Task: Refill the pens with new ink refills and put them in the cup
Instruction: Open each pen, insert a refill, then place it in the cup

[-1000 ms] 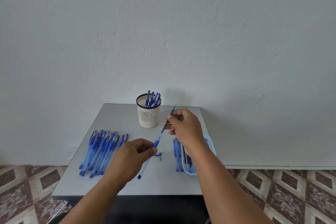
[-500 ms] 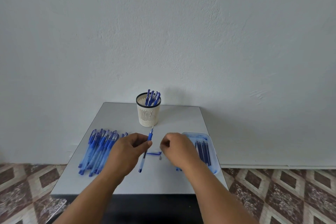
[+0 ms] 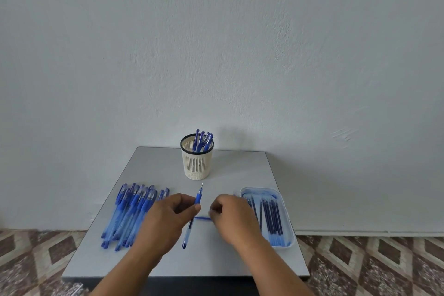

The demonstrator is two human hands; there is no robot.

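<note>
Pen [image 3: 192, 221]: translucent blue plastic barrel, metal tip. Cup [image 3: 197, 163]: matt cream perforated plastic, black rim. Tray [image 3: 287, 214]: glossy translucent plastic. Table [image 3: 230, 175]: smooth matt grey surface.

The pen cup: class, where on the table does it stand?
In the head view the pen cup stands at the table's far edge, centre-left, by the wall, behind both hands.

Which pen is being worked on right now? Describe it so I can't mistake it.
On the grey table, look in front of the slotted cup, between the pile of pens and the refill tray. The left hand holds one pen, uncapped, its metal tip pointing toward the cup.
</note>
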